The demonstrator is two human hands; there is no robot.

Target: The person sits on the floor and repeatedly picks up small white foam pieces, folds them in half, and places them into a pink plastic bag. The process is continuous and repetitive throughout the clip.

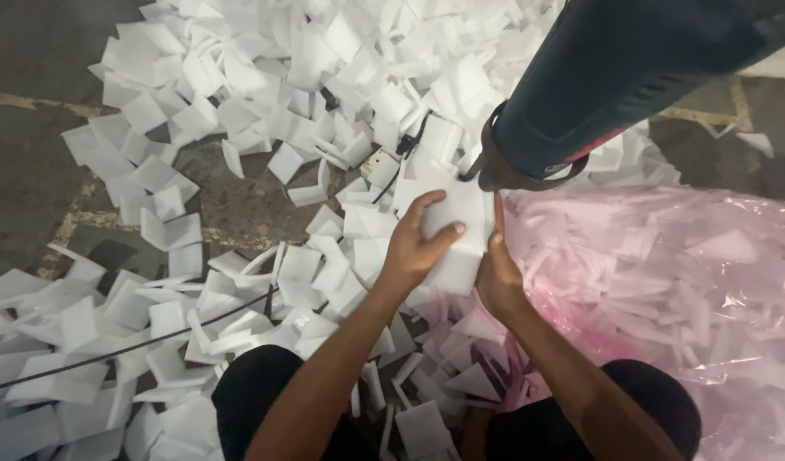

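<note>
I log both hands closed on one stack of white foam squares (456, 243), held above the floor heap: left hand (412, 243) gripping its left side, right hand (497, 275) its right edge. Pink plastic bag (666, 273) lies just right; another person's leg (615, 77) stands close behind.

We see matt white foam pieces (239, 128), soft-looking and smooth, strewn on a rough, dull concrete floor (34, 51). The pink bag (666, 256) is thin glossy plastic film, wrinkled and translucent. A thin black cord (111, 350) looks smooth.
</note>
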